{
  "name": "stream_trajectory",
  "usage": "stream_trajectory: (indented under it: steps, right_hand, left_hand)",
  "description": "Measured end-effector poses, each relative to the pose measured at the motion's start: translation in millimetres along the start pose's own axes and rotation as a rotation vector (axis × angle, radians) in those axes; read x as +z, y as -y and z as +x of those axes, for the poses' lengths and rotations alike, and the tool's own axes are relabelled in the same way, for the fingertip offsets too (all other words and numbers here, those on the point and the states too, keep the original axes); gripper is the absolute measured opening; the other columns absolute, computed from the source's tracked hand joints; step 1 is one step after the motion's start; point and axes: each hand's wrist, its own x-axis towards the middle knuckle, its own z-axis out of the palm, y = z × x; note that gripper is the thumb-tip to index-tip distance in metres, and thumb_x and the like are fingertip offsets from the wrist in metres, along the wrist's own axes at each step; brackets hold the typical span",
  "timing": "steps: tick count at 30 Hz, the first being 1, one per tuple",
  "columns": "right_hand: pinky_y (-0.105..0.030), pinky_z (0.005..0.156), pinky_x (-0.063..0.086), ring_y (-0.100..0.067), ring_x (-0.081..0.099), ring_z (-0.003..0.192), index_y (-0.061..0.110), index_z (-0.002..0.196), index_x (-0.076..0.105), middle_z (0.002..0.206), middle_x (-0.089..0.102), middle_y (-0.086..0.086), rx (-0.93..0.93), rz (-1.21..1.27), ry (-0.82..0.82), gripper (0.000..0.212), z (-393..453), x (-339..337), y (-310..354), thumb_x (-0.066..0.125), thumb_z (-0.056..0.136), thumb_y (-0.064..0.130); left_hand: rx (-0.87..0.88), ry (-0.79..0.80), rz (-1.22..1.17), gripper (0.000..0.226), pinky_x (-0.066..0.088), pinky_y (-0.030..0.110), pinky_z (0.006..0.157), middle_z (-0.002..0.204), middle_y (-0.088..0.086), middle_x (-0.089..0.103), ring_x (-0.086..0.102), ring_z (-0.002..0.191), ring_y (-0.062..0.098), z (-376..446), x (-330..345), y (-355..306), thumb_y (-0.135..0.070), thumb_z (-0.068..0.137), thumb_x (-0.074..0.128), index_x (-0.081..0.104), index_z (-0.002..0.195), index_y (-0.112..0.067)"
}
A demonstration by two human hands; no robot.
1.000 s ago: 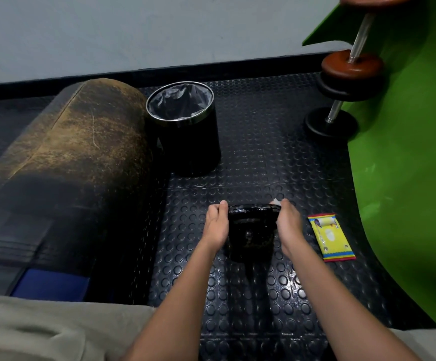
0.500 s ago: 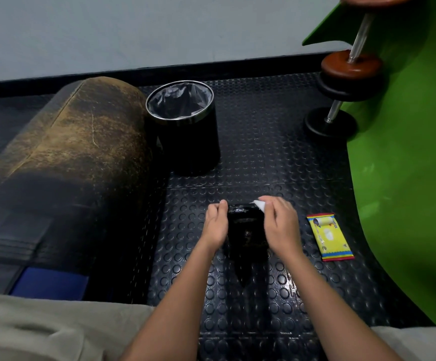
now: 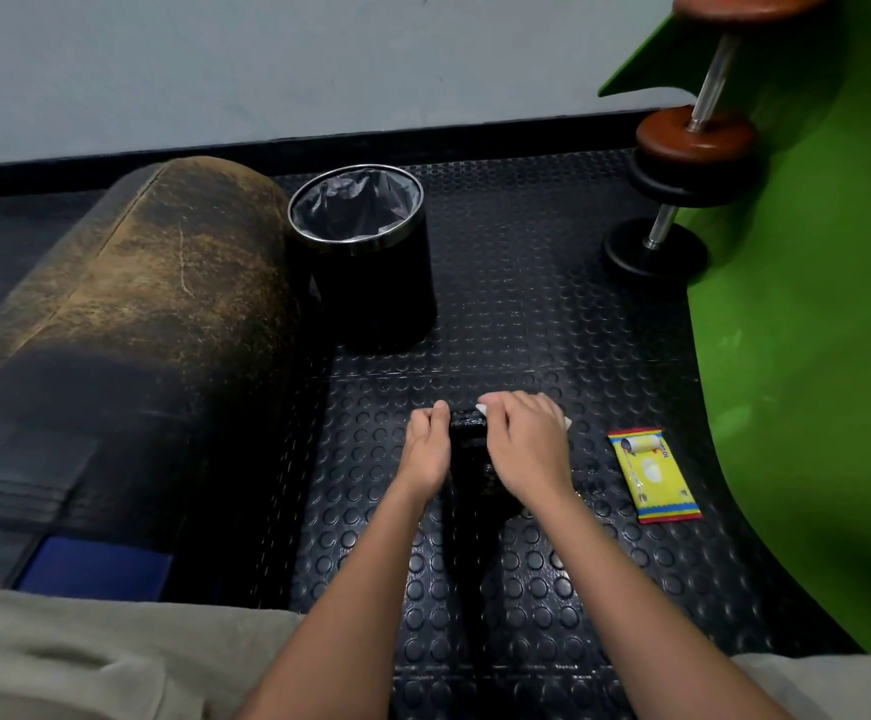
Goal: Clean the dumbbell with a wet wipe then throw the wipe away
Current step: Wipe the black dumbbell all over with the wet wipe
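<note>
A black dumbbell [image 3: 469,449] stands on end on the studded rubber floor, mostly hidden between my hands. My left hand [image 3: 425,449] grips its left side. My right hand [image 3: 524,444] lies over its top and right side, pressing a white wet wipe [image 3: 481,409] against it; only small corners of the wipe show past my fingers. A black bin [image 3: 371,262] with a chrome rim and a grey liner stands open just beyond the dumbbell.
A yellow wipe packet [image 3: 654,475] lies on the floor to the right. A worn brown and black punching bag [image 3: 126,356] lies along the left. Weight plates on a steel bar [image 3: 682,163] lean against a green mat [image 3: 812,356] at the right.
My right hand has slid leftward with the wipe across the dumbbell's top, from its right edge to over its middle. The left hand has stayed on the left side.
</note>
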Motion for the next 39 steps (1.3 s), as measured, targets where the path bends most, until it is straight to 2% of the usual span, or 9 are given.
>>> stream_trajectory:
  steps: [4,8,11,15,20,25,34,37,39]
  right_hand:
    - [-0.032,0.098,0.038,-0.01,0.056,0.102,0.027,0.105,0.071,0.106,0.069,0.013,0.013,0.165,0.099,0.04,3.7,-13.4,-18.8,0.032,0.096,0.029]
    - [-0.016,0.077,0.042,-0.007,0.058,0.103,0.029,0.105,0.07,0.108,0.067,0.013,0.282,0.445,0.075,0.037,0.7,-24.2,-26.7,0.036,0.096,0.018]
    - [-0.012,0.077,0.04,-0.004,0.057,0.106,0.026,0.112,0.067,0.114,0.065,0.014,0.383,0.547,0.039,0.037,-0.2,-25.4,-22.9,0.037,0.097,0.012]
    - [-0.024,0.091,0.046,-0.008,0.059,0.106,0.024,0.11,0.067,0.11,0.066,0.013,0.171,0.397,-0.067,0.037,-5.2,-12.6,-11.4,0.042,0.093,0.004]
    - [-0.024,0.092,0.045,-0.003,0.058,0.102,0.027,0.11,0.067,0.107,0.067,0.019,-0.051,0.274,0.02,0.029,-6.0,-11.3,1.1,0.047,0.096,0.012]
    - [-0.038,0.087,0.048,-0.012,0.058,0.091,0.029,0.1,0.068,0.09,0.064,0.014,0.034,0.133,0.075,0.028,1.5,-19.0,-29.9,0.041,0.101,0.036]
    - [-0.042,0.085,0.043,-0.023,0.056,0.087,0.017,0.09,0.065,0.081,0.057,0.007,0.167,0.072,-0.011,0.042,-12.3,-17.6,-15.6,0.03,0.105,0.035]
    - [-0.042,0.091,0.042,-0.025,0.058,0.097,0.015,0.106,0.068,0.101,0.068,-0.001,0.219,0.112,-0.063,0.053,-25.2,-17.5,-4.9,0.021,0.096,0.038]
    - [-0.04,0.098,0.041,-0.02,0.056,0.107,0.015,0.123,0.065,0.118,0.067,0.0,0.225,0.165,-0.081,0.058,-33.4,-16.6,1.2,0.02,0.091,0.036]
  left_hand:
    - [-0.021,0.024,0.005,0.042,0.041,0.043,0.106,0.12,-0.001,0.051,0.051,0.115,0.017,-3.6,-1.5,-1.5,-0.06,0.099,0.027,0.046,0.105,-0.023]
    - [-0.031,0.042,0.003,0.043,0.039,0.041,0.106,0.122,0.0,0.05,0.05,0.116,0.017,-6.4,-2.9,-3.3,-0.061,0.099,0.025,0.045,0.106,-0.023]
    - [-0.033,0.038,-0.006,0.04,0.039,0.038,0.102,0.119,0.0,0.05,0.05,0.114,0.016,-7.0,-2.9,-5.1,-0.059,0.1,0.025,0.044,0.101,-0.023]
    - [-0.037,0.015,-0.017,0.042,0.04,0.036,0.099,0.122,0.001,0.052,0.051,0.113,0.015,-7.0,-2.0,-6.2,-0.057,0.101,0.027,0.046,0.106,-0.021]
    - [-0.034,0.01,-0.013,0.042,0.035,0.034,0.102,0.131,0.001,0.046,0.046,0.119,0.015,-11.4,-2.7,-10.1,-0.055,0.103,0.026,0.043,0.117,-0.019]
    - [-0.093,-0.085,0.048,0.036,0.023,0.041,0.111,0.14,0.005,0.033,0.027,0.135,0.024,-13.9,5.2,-10.9,-0.055,0.102,0.029,0.041,0.119,-0.026]
    - [-0.051,-0.007,0.017,0.048,0.028,0.036,0.108,0.141,0.005,0.034,0.035,0.13,0.021,-1.9,-0.7,-21.8,-0.057,0.102,0.029,0.037,0.128,-0.017]
    - [-0.03,-0.009,-0.094,0.052,0.031,0.032,0.105,0.139,-0.002,0.037,0.039,0.126,0.015,1.7,3.2,-18.8,-0.062,0.1,0.024,0.036,0.128,-0.02]
    - [-0.061,-0.109,-0.202,0.059,0.032,0.038,0.111,0.138,-0.007,0.044,0.042,0.129,0.014,1.4,11.1,-8.3,-0.062,0.101,0.017,0.043,0.135,-0.021]
